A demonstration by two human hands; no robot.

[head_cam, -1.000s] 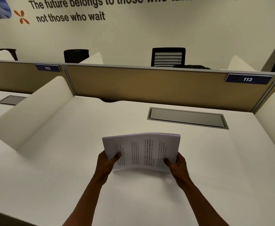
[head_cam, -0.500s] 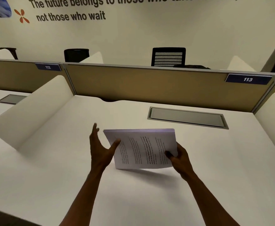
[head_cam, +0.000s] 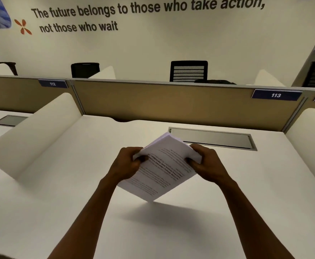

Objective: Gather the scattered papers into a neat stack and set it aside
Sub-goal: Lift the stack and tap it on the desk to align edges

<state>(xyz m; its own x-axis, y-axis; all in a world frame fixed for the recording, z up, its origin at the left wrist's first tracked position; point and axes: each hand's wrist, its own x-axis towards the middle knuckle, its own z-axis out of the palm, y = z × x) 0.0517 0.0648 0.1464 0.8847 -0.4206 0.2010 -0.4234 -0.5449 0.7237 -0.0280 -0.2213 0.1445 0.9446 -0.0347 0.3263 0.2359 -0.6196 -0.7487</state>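
A stack of printed white papers (head_cam: 162,169) is held above the white desk (head_cam: 59,202), turned diamond-wise with one corner pointing down near the desk surface. My left hand (head_cam: 128,163) grips the stack's left edge, thumb on the top sheet. My right hand (head_cam: 207,163) grips the right edge the same way. The stack's sheets look roughly aligned, with the far corner slightly fanned. Its shadow falls on the desk just below it.
A grey cable hatch (head_cam: 212,138) is set in the desk behind the papers. A tan partition (head_cam: 171,103) closes the back; white curved dividers stand at left (head_cam: 33,135) and right (head_cam: 309,133). Black chairs (head_cam: 188,71) stand beyond.
My left hand, briefly off the stack, has closed on its left edge again. The stack has been lifted and rotated from lying flat to a diamond with a corner down.
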